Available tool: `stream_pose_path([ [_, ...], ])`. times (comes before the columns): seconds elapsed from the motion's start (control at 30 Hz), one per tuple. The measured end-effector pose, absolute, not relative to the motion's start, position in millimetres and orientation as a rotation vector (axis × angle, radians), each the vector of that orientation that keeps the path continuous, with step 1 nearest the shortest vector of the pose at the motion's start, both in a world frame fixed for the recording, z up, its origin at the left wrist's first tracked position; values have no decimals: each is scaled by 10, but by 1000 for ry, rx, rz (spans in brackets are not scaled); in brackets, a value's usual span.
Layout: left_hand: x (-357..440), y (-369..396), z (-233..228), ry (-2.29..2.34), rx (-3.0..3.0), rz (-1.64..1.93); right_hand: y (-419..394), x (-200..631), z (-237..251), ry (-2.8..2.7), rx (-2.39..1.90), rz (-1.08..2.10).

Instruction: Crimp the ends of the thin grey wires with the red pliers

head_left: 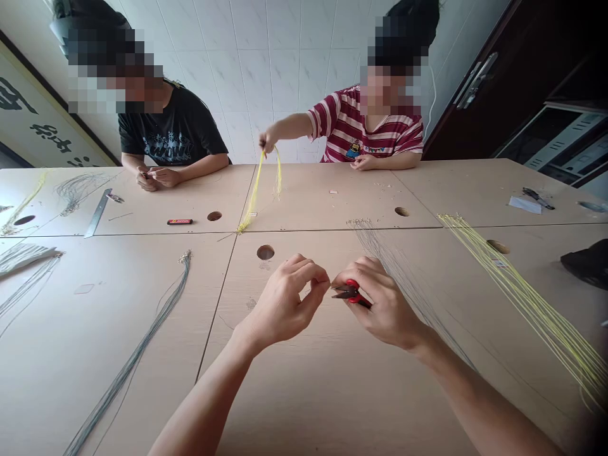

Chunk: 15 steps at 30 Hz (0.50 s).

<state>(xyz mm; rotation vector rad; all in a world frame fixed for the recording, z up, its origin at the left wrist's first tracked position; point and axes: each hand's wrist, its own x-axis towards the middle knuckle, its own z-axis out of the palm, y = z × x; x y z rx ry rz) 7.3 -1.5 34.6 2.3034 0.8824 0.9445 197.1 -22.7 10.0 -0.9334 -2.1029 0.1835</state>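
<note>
My left hand [289,297] is closed in a pinch, thumb against fingertips, above the middle of the table. Whatever sits in that pinch is too small to make out. Facing it, my right hand [387,301] grips a pair of small snips [352,292] with red handles, their short dark blades pointing left and slightly apart. The fingertips of both hands nearly meet. Beyond and beside my right hand lie thin grey cords [403,278] with small ends. A bundle of grey cords [164,310] stretches along the table to the left of my left hand.
Yellow cords [517,291] run along the right side. Opposite, one person in black [178,123] sits with hands together; another in stripes [351,117] lifts yellow cords [256,190]. A ruler [98,214], red marker [180,221] and utility knife [538,199] lie on the table [304,392].
</note>
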Motion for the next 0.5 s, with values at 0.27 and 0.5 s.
stream_pose_path([
  [0.27, 70, 12, 319, 936, 2166, 872, -187, 2029, 46, -2233, -854, -406],
  [0.5, 55, 43, 298, 964, 2052, 872, -163, 2023, 20, -2124, -889, -99],
])
